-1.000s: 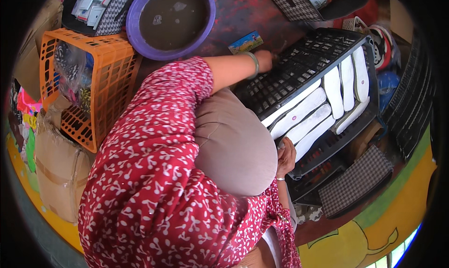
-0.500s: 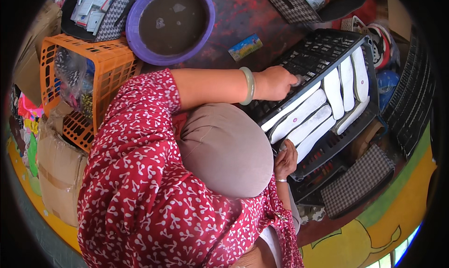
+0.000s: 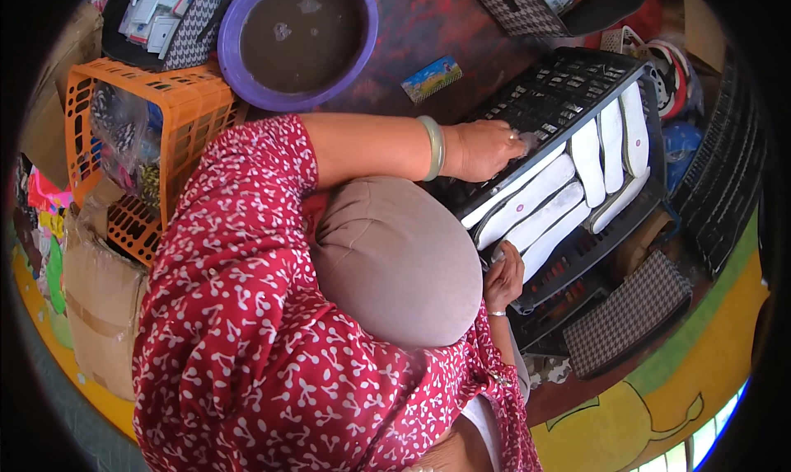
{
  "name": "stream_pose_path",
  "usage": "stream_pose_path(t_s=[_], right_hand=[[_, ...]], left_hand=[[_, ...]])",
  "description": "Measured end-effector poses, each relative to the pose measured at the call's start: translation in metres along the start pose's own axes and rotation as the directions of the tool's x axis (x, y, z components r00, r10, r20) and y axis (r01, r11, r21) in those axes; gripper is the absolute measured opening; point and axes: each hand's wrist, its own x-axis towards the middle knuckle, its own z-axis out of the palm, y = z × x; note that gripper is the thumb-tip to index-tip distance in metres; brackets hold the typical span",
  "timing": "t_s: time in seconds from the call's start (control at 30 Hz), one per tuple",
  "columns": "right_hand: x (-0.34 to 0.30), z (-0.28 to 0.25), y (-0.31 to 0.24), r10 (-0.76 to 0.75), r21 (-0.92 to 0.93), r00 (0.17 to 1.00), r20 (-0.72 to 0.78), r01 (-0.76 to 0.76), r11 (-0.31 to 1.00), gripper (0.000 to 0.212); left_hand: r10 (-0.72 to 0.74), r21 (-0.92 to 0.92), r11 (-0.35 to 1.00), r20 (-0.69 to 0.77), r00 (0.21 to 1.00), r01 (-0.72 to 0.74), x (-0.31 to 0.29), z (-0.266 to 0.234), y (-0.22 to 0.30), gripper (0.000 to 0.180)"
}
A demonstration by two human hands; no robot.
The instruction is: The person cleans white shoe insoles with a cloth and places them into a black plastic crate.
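Observation:
A black plastic basket lies tilted on its side, with several white shoe insoles showing in its opening. My left hand, wearing a pale green bangle, reaches across over my knee to the basket's slatted side. Its fingers are closed on a small pale wad pressed against the slats; what it is made of is unclear. My right hand, with a thin bracelet, is at the basket's near corner below the insoles. Its fingers are curled together at the rim, and a small pale bit shows between them.
A purple basin of murky water stands at the back, beside an orange basket of bagged goods. A colourful card lies on the floor. Cardboard boxes are at the left, houndstooth bins at the right and back.
My left hand has turned slightly and shifted a little along the basket's side, showing a ring. My right hand stays at the near corner. The view has shifted slightly.

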Motion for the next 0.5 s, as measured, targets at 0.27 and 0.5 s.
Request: stream_pose_path(t_s=[0.27, 0.5], right_hand=[[-0.01, -0.006, -0.004, -0.011, -0.014, 1.0, 0.014, 0.012, 1.0, 0.023], [-0.004, -0.002, -0.003, 0.009, 0.038, 1.0, 0.009, -0.01, 0.999, 0.022]], left_hand=[[0.265, -0.078, 0.953, -0.249, 0.931, -0.292, -0.014, 0.004, -0.008, 0.023], [0.296, -0.058, 0.943, -0.314, 0.902, -0.329, -0.017, 0.007, -0.021, 0.028]])
